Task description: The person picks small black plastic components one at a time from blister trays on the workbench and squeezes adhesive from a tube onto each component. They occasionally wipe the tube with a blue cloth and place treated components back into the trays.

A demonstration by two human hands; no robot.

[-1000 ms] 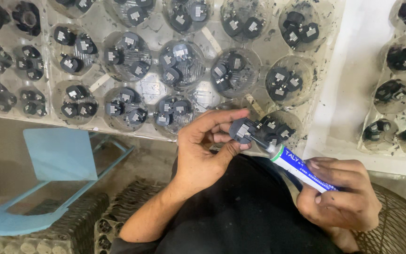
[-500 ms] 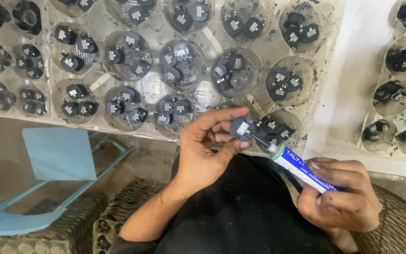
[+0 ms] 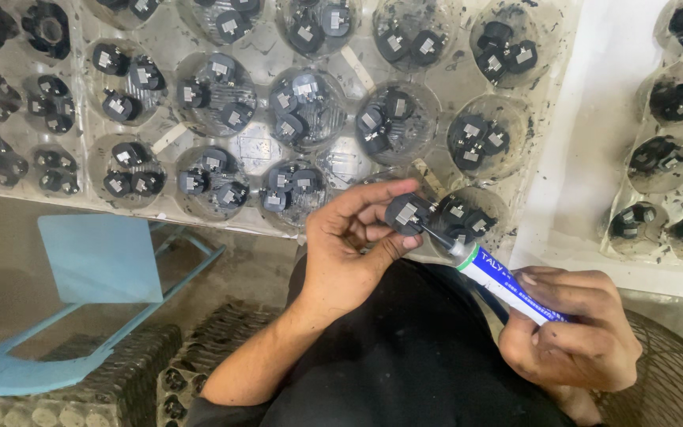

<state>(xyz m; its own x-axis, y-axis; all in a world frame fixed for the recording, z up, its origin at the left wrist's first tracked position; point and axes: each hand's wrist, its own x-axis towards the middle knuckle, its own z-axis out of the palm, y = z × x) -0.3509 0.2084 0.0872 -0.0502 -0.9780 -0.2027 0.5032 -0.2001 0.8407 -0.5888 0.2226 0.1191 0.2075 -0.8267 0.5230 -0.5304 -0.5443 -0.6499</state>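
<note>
Black plastic part (image 3: 405, 213), small and blocky with a pale metal tab on its face, sits pinched in my left hand (image 3: 349, 253) between thumb and fingertips, just right of frame centre. Tab side faces the nozzle, presumably so the tip can reach it. My right hand (image 3: 567, 332), lower right of frame, is wrapped shut around a white-and-blue tube (image 3: 507, 285); the fine nozzle touches or nearly touches the part, I cannot tell which. Tube slants up and left, which keeps the tip in my line of sight. Both hands hover over my lap, just below the edge of the table (image 3: 594, 119). Clear plastic tray (image 3: 262, 150) fills the upper left and centre of the frame: round wells, each holding two to four identical black parts, tabs mostly up. Nearest well, directly behind the held part, holds several more. Second tray (image 3: 634, 198) at the right edge, same sort of wells, parts darker and harder to make out. Blue chair (image 3: 96, 261) at lower left, black moulded trays (image 3: 112, 379) stacked under it.
</note>
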